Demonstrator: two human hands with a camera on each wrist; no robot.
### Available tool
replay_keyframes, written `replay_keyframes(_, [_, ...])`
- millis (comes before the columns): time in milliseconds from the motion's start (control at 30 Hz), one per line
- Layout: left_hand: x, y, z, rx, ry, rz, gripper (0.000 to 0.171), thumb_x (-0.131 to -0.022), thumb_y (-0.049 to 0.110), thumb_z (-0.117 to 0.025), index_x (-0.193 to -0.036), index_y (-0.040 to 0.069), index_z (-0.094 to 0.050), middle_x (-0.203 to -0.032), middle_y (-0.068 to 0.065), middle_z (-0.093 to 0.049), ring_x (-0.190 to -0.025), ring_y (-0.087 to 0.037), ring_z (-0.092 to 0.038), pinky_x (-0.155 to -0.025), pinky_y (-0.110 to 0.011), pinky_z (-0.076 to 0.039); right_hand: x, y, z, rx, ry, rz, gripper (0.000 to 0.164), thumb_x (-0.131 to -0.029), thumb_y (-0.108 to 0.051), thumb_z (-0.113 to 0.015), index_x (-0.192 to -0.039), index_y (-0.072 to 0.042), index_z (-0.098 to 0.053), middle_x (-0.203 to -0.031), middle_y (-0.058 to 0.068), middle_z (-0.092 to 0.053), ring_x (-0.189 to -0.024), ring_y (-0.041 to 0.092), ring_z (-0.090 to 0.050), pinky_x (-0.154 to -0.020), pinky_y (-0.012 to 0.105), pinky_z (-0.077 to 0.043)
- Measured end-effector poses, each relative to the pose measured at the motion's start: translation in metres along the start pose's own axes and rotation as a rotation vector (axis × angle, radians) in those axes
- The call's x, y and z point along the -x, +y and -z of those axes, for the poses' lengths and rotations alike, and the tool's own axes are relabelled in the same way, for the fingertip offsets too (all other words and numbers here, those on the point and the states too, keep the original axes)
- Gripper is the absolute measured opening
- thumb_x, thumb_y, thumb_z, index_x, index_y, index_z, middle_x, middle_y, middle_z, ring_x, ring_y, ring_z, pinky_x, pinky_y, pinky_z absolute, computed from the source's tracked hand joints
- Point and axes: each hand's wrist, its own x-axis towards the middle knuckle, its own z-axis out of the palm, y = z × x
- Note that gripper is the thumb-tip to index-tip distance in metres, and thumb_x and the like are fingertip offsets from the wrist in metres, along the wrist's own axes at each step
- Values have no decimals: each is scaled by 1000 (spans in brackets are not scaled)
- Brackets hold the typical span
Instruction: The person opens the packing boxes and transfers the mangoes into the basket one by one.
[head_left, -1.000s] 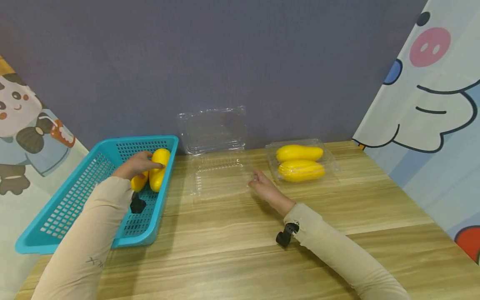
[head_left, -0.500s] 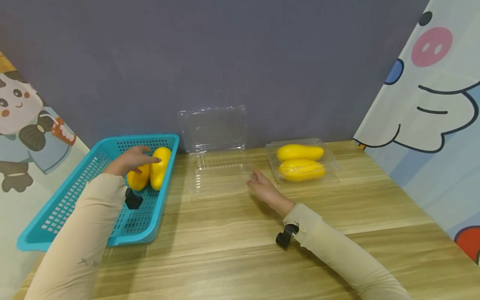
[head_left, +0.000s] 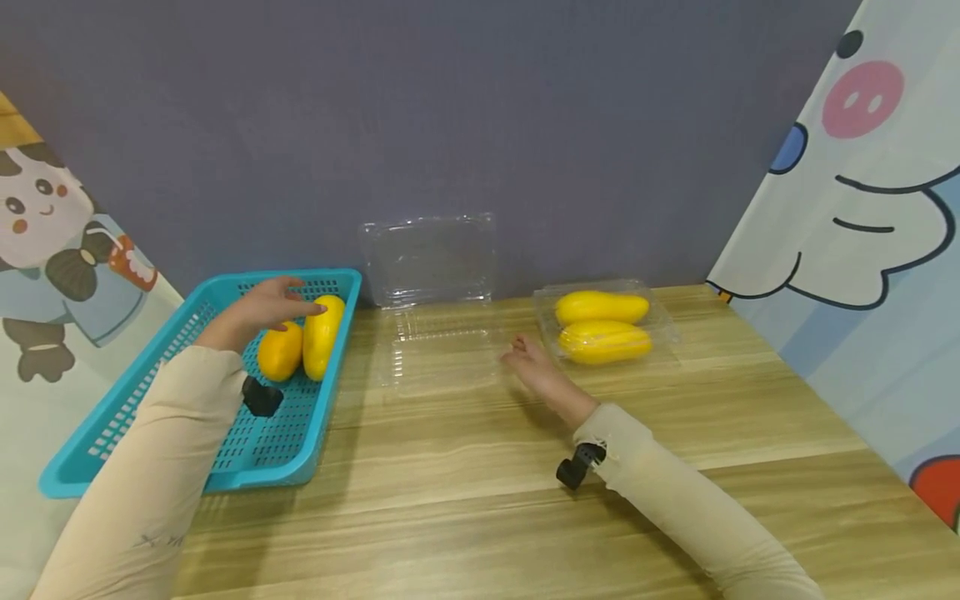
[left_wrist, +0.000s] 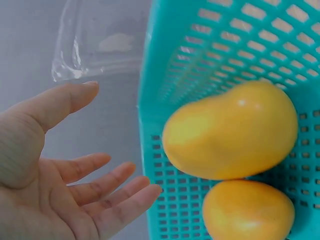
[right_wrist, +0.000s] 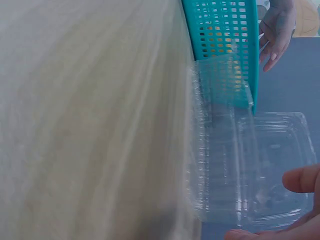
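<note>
My left hand hovers over the blue basket with its fingers spread and nothing in them. In the left wrist view, a long yellow fruit, slightly waisted like a papaya, lies by the basket wall. Beside it sits a rounder orange-yellow fruit. My right hand is at the right edge of a raised-lid clear plastic clamshell box. Its thumb and finger stand apart in the right wrist view, near the lid, holding nothing.
Another clear box to the right has two long yellow fruits in it. A grey partition rises behind the wooden table. Printed cartoon panels border both sides.
My left hand has drawn up and left from the fruits in the basket, leaving more of them exposed. My right hand has shifted slightly to the right.
</note>
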Motion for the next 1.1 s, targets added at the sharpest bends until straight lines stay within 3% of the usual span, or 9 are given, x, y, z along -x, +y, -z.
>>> replay_keyframes(200, [9,17,-6,-57,42,-27,87,-92,38,-58,-148,-5,-7,-146,-34,-22,-125,-49,-35,-99,-58,-36,-1,-8,12,-11,-5,26,68,-96,-21,-46,-147,7,-11,-151,27,-18,-139,38,-20,-113,46,-21])
replay_keyframes(467, [22,49,-21,-73,79,-102,86,-90,39,-61,-150,2,-12,-147,-27,-27,-132,-46,-28,-103,-60,-30,6,-22,38,-34,-16,22,70,-98,-26,-45,-150,-2,-5,-155,20,-14,-142,32,-16,-114,46,-20])
replay_keyframes(600, [22,62,-30,-63,73,-138,83,-89,38,-63,-150,5,-16,-148,-23,-29,-133,-42,-30,-103,-58,-32,15,-25,56,-56,-26,28,73,-99,-35,-43,-151,-6,-1,-156,15,-11,-143,29,-13,-114,49,-17])
replay_keyframes(767, [24,74,-41,-50,68,-174,81,-88,35,-64,-150,8,-19,-148,-20,-31,-133,-40,-32,-103,-55,-34,24,-26,75,-58,-19,68,74,-100,-34,-43,-151,-6,1,-156,18,-11,-143,31,-11,-114,50,-15])
replay_keyframes(1100, [17,101,-70,-144,69,-324,76,-88,30,-66,-147,5,-25,-144,-21,-38,-126,-38,-43,-100,-52,-39,42,-20,116,-12,38,75,76,-100,-36,-42,-150,-3,4,-156,20,-7,-143,35,-9,-114,52,-12])
